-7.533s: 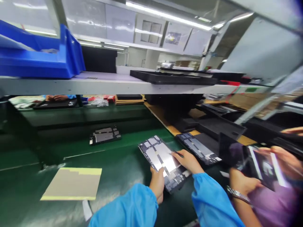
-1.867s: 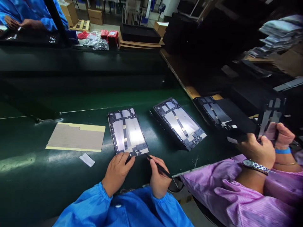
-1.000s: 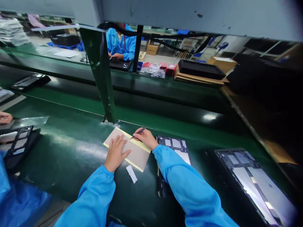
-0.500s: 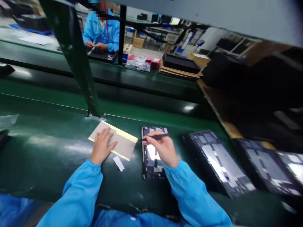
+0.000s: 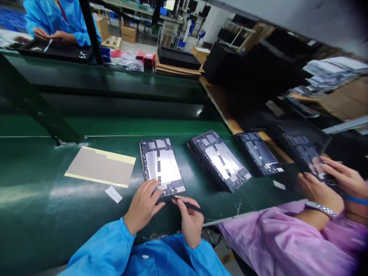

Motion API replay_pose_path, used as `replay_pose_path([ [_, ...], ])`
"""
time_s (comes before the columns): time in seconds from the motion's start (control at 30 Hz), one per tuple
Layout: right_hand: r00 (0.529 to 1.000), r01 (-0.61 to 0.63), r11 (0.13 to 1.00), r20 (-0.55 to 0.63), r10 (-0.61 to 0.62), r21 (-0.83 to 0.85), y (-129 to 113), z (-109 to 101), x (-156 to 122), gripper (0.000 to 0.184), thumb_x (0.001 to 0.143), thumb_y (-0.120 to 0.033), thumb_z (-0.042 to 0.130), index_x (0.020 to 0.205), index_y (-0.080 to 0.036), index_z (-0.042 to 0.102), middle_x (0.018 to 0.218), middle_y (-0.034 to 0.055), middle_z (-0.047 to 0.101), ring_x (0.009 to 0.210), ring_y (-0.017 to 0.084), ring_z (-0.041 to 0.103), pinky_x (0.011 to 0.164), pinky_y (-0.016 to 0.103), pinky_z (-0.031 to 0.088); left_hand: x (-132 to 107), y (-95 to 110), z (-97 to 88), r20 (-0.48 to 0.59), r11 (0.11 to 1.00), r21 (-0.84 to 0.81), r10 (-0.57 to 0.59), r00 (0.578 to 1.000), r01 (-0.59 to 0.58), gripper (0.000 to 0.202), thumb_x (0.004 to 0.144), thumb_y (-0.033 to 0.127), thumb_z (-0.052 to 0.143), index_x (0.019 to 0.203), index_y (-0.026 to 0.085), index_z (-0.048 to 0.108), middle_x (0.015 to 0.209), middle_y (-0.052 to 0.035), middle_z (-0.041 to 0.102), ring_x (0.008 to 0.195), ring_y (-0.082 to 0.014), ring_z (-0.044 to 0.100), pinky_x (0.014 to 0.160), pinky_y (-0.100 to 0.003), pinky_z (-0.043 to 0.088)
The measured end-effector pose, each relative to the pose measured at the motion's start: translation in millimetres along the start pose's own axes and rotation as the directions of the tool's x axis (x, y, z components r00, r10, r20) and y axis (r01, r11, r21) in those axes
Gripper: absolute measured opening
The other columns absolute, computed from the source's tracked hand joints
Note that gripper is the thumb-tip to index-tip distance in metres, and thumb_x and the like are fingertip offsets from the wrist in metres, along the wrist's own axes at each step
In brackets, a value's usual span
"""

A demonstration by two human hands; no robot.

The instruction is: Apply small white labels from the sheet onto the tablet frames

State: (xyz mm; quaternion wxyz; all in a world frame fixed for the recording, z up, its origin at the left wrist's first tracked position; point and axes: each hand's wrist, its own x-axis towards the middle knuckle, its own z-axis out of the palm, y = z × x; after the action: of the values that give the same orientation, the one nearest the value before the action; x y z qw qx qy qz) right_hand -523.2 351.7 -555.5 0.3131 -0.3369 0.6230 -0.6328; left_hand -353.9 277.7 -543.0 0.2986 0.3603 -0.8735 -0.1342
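Note:
My left hand (image 5: 145, 205) rests with fingers stretched at the lower left edge of an opened tablet (image 5: 169, 165), whose silvery battery area and dark frame face up. My right hand (image 5: 191, 220) pinches slim black tweezers (image 5: 193, 207), their tip close to the tablet's lower edge. Whether the tip touches a part there is too small to tell. To the left lies a grey-beige sheet (image 5: 102, 167) with yellow edge strips. Just below the sheet is a small white slip (image 5: 114, 194).
More opened tablets (image 5: 220, 161) (image 5: 260, 153) lie to the right, the nearer ones stacked. A co-worker in a pink sleeve (image 5: 276, 237) handles another tablet (image 5: 306, 153). A green post (image 5: 37, 103) rises at left. Across the bench, a person in blue (image 5: 61, 23) works over a black tray.
My left hand has left the sheet and moved right to the tablet. My right hand has brought the tweezers down to the tablet's lower edge. The view has turned right, showing the pink-sleeved co-worker.

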Motion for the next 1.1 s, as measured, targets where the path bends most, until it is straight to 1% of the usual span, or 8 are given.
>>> replay_pose_path([
  [0.07,0.991,0.04,0.999,0.126,-0.041,0.011,-7.9,-3.1,15.1,0.014,0.085,-0.032,0.076,0.085,-0.019,0.07,0.088,0.007,0.076,0.081,0.024,0.077,0.075,0.04,0.067,-0.8,-5.9,1.3,0.002,1.0,0.002,0.012,1.0,-0.012,0.019,0.091,0.022,0.064,0.109,0.018,0.062,0.122,-0.013,0.065,0.119,-0.029,0.06,0.099,-0.048,0.055],
  [0.13,0.949,0.054,0.998,0.31,-0.055,0.014,-16.8,-8.1,36.3,0.011,0.086,-0.029,0.075,0.089,-0.021,0.069,0.089,0.0059,0.076,0.081,0.023,0.077,0.075,0.039,0.067,-2.2,-10.1,0.8,0.0,1.0,-0.004,0.022,1.0,-0.022,0.018,0.091,0.022,0.065,0.109,0.018,0.061,0.12,-0.0123,0.066,0.116,-0.0284,0.062,0.097,-0.046,0.056],
  [0.2,0.861,0.056,0.998,0.507,-0.044,-0.008,-25.5,-11.1,60.9,0.012,0.086,-0.029,0.075,0.093,-0.022,0.068,0.088,0.0054,0.077,0.078,0.022,0.076,0.075,0.038,0.065,-3.3,-11.8,0.2,0.0,1.0,-0.011,0.025,1.0,-0.025,0.019,0.091,0.023,0.066,0.108,0.018,0.062,0.119,-0.0118,0.066,0.115,-0.0285,0.062,0.097,-0.046,0.055],
  [0.3,0.683,0.075,0.994,0.731,0.005,-0.077,-35.7,-8.2,94.1,0.017,0.086,-0.035,0.074,0.094,-0.02,0.068,0.088,0.0059,0.076,0.079,0.021,0.075,0.074,0.036,0.063,-3.3,-11.3,-0.3,0.008,1.0,-0.014,0.016,1.0,-0.016,0.018,0.091,0.026,0.067,0.107,0.019,0.062,0.119,-0.011,0.066,0.114,-0.0284,0.062,0.096,-0.046,0.055],
  [0.37,0.58,0.059,0.991,0.812,0.063,-0.119,-39.7,-3.9,108.1,0.021,0.087,-0.039,0.073,0.095,-0.02,0.067,0.089,0.006,0.076,0.08,0.021,0.074,0.076,0.036,0.062,-2.9,-10.3,-0.5,0.008,1.0,-0.015,0.006,1.0,-0.006,0.018,0.091,0.026,0.067,0.107,0.02,0.062,0.119,-0.0109,0.066,0.114,-0.0279,0.062,0.095,-0.045,0.055],
  [0.43,0.522,0.026,0.989,0.846,0.11,-0.145,-41.5,-0.8,114.5,0.024,0.088,-0.042,0.07,0.096,-0.02,0.065,0.091,0.0058,0.076,0.081,0.02,0.073,0.077,0.036,0.061,-2.8,-9.4,-0.5,0.005,1.0,-0.02,-0.001,1.0,0.002,0.017,0.091,0.026,0.066,0.107,0.02,0.062,0.119,-0.0109,0.065,0.114,-0.0273,0.062,0.096,-0.045,0.055],
  [0.63,0.487,0.048,0.986,0.866,0.116,-0.16,-42.5,0.3,115.4,0.024,0.09,-0.043,0.068,0.097,-0.02,0.064,0.093,0.0058,0.075,0.083,0.019,0.073,0.079,0.034,0.06,-4.2,-9.5,0.1,0.01,1.0,-0.029,-0.009,1.0,0.01,0.018,0.091,0.025,0.066,0.107,0.019,0.061,0.12,-0.0105,0.064,0.115,-0.0269,0.06,0.097,-0.044,0.054],
  [1.1,0.397,0.295,0.948,0.918,-0.007,-0.121,-42.9,0.5,120.8,0.017,0.097,-0.037,0.063,0.1,-0.02,0.062,0.093,0.006,0.071,0.083,0.017,0.07,0.075,0.028,0.057,-3.3,-10.1,-0.1,-0.008,0.999,-0.045,-0.006,1.0,0.006,0.017,0.092,0.025,0.066,0.107,0.019,0.062,0.119,-0.0107,0.064,0.114,-0.0273,0.061,0.095,-0.045,0.055],
])
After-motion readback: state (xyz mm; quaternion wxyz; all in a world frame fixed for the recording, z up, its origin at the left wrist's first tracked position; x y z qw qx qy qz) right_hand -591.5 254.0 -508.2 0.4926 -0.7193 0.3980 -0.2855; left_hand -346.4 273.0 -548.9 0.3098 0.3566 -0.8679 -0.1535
